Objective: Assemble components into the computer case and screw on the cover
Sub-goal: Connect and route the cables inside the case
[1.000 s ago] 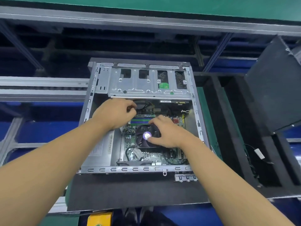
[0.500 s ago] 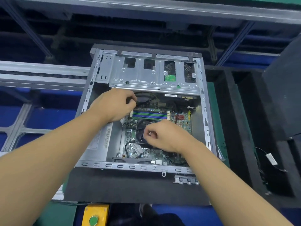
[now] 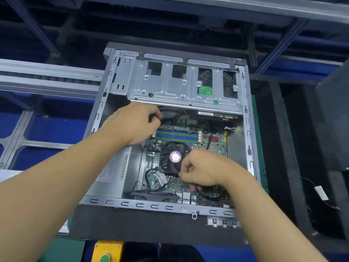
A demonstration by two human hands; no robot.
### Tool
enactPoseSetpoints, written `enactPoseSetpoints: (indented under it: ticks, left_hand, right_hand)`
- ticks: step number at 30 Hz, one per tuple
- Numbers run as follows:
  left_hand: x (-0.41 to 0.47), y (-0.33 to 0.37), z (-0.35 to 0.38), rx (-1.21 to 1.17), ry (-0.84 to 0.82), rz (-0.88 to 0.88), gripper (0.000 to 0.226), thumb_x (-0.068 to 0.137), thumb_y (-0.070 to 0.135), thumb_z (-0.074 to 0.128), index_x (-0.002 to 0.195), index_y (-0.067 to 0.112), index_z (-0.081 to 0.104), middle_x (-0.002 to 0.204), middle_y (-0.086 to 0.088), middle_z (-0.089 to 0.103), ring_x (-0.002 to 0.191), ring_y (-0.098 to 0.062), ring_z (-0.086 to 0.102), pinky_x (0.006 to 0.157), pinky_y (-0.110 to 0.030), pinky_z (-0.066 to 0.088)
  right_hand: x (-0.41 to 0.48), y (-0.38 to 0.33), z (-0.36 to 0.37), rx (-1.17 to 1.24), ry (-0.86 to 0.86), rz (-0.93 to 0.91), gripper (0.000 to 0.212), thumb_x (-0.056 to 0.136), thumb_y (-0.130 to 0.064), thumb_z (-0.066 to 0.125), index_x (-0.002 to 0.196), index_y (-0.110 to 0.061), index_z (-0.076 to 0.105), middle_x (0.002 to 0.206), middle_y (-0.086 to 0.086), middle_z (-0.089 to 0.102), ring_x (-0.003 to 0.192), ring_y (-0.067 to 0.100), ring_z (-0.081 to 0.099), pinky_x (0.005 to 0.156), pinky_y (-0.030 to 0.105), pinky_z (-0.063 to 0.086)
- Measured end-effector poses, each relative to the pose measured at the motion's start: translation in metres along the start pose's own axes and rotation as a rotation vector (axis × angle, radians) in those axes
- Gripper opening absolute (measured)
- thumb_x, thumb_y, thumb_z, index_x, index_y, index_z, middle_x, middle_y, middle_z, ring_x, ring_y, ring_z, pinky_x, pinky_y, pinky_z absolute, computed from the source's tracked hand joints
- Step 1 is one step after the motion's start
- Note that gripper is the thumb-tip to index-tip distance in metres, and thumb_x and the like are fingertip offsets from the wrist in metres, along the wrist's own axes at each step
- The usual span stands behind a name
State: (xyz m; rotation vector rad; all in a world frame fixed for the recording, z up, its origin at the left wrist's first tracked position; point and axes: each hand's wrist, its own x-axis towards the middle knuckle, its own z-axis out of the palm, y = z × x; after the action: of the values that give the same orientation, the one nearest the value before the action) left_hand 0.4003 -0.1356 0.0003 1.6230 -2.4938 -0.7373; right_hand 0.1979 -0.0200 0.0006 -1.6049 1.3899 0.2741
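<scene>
While the computer case [image 3: 154,206] lies open on its side with no cover on it, the work is inside, at the wiring stage as I judge it. At the left of the interior sits the power supply [image 3: 117,167], label up. Just past it the left hand [image 3: 135,125] hovers over the far-left corner of the motherboard [image 3: 217,148], its fingers curled and pinching a bundle of black wires [image 3: 175,115] that runs rightward under the edge of the drive cage [image 3: 170,86]. Below those wires the memory slots [image 3: 177,135] stretch left to right, and nearer still is the CPU fan [image 3: 171,156] with its purple hub. The right hand [image 3: 205,170] is at the fan's near-right corner, thumb and fingers closed in a pinch on a black cable [image 3: 209,197]. The cable loops away beneath the palm toward the near-right corner of the board. Whether it ends in a plug I cannot tell, since the fingertips hide it. The coming move seems to turn on this: the socket for that cable probably lies on the board just under or left of the pinch, so the right hand is the nearer one and needs only a short push down, while the left hand keeps its wires out of the way. Further right stands a dark foam tray [image 3: 273,148], well apart from both hands.
</scene>
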Motion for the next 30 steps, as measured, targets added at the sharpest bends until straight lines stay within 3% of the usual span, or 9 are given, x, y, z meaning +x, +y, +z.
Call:
enactPoseSetpoints:
  ticks: [3, 6, 10, 14, 17, 19, 21, 26, 30]
  left_hand:
    - [0.001, -0.001, 0.0, -0.006, -0.023, 0.001, 0.028, 0.089, 0.035, 0.045, 0.107, 0.038, 0.067, 0.073, 0.029, 0.047, 0.06, 0.005, 0.046, 0.059, -0.026, 0.037]
    - [0.002, -0.001, 0.0, -0.011, -0.044, -0.006, 0.029, 0.089, 0.035, 0.045, 0.108, 0.038, 0.067, 0.075, 0.028, 0.048, 0.061, 0.005, 0.047, 0.06, -0.026, 0.038]
    - [0.001, 0.0, -0.001, -0.007, -0.044, -0.018, 0.028, 0.089, 0.035, 0.045, 0.106, 0.04, 0.066, 0.071, 0.027, 0.049, 0.057, 0.003, 0.047, 0.053, -0.023, 0.034]
    - [0.001, 0.001, -0.002, -0.006, -0.051, -0.018, 0.028, 0.089, 0.034, 0.045, 0.106, 0.039, 0.066, 0.075, 0.025, 0.052, 0.057, 0.003, 0.048, 0.054, -0.023, 0.036]
    - [0.001, 0.001, -0.002, -0.001, -0.041, -0.018, 0.027, 0.089, 0.035, 0.045, 0.105, 0.038, 0.067, 0.074, 0.027, 0.052, 0.057, 0.003, 0.048, 0.055, -0.023, 0.036]
    - [0.0, 0.001, -0.002, 0.004, -0.038, -0.013, 0.027, 0.089, 0.035, 0.045, 0.105, 0.039, 0.066, 0.075, 0.027, 0.052, 0.057, 0.003, 0.048, 0.056, -0.024, 0.037]
    - [0.001, 0.0, -0.002, 0.003, -0.039, -0.008, 0.027, 0.089, 0.036, 0.045, 0.105, 0.039, 0.066, 0.079, 0.022, 0.057, 0.059, 0.002, 0.05, 0.059, -0.026, 0.04]
    - [0.001, 0.0, -0.001, 0.011, -0.037, -0.002, 0.026, 0.09, 0.035, 0.046, 0.104, 0.038, 0.067, 0.077, 0.022, 0.055, 0.06, 0.002, 0.05, 0.058, -0.027, 0.04]
    - [0.001, 0.0, -0.001, 0.022, -0.024, -0.001, 0.026, 0.091, 0.035, 0.045, 0.104, 0.039, 0.067, 0.079, 0.02, 0.056, 0.06, 0.001, 0.051, 0.055, -0.025, 0.038]
  right_hand:
    - [-0.008, 0.009, 0.003, -0.028, -0.16, 0.06, 0.018, 0.095, -0.032, 0.065, 0.089, -0.021, 0.078, 0.073, -0.016, 0.075, 0.066, 0.002, 0.07, 0.077, 0.023, 0.056]
    - [-0.009, 0.008, 0.008, -0.104, -0.227, 0.041, 0.019, 0.086, -0.033, 0.075, 0.105, -0.032, 0.077, 0.071, -0.023, 0.065, 0.067, -0.004, 0.058, 0.081, 0.027, 0.056]
    - [-0.005, 0.007, 0.011, -0.163, -0.264, 0.032, 0.017, 0.087, -0.03, 0.078, 0.103, -0.027, 0.077, 0.076, -0.018, 0.063, 0.076, 0.007, 0.059, 0.086, 0.033, 0.058]
    - [-0.01, 0.008, 0.006, -0.074, -0.246, 0.001, 0.006, 0.094, -0.027, 0.066, 0.096, -0.024, 0.07, 0.077, -0.016, 0.063, 0.075, 0.007, 0.06, 0.076, 0.028, 0.051]
    - [-0.013, 0.006, 0.005, 0.005, -0.254, 0.002, 0.018, 0.099, -0.022, 0.057, 0.083, -0.026, 0.065, 0.071, -0.011, 0.07, 0.066, 0.005, 0.061, 0.074, 0.028, 0.051]
    - [-0.013, 0.003, 0.007, -0.009, -0.278, 0.019, 0.022, 0.101, -0.023, 0.054, 0.08, -0.025, 0.061, 0.08, -0.002, 0.075, 0.061, 0.006, 0.058, 0.067, 0.026, 0.048]
    - [-0.013, 0.003, 0.007, -0.038, -0.299, 0.031, 0.021, 0.103, -0.024, 0.053, 0.083, -0.024, 0.061, 0.094, 0.006, 0.077, 0.066, 0.01, 0.059, 0.069, 0.027, 0.049]
    - [-0.017, 0.01, 0.007, -0.154, -0.273, 0.104, 0.009, 0.095, -0.019, 0.067, 0.1, -0.015, 0.072, 0.095, 0.001, 0.073, 0.079, 0.016, 0.062, 0.078, 0.032, 0.055]
    - [-0.018, 0.015, 0.009, -0.276, -0.22, 0.17, 0.012, 0.095, -0.007, 0.06, 0.1, -0.012, 0.07, 0.102, 0.0, 0.07, 0.089, 0.021, 0.064, 0.072, 0.029, 0.049]
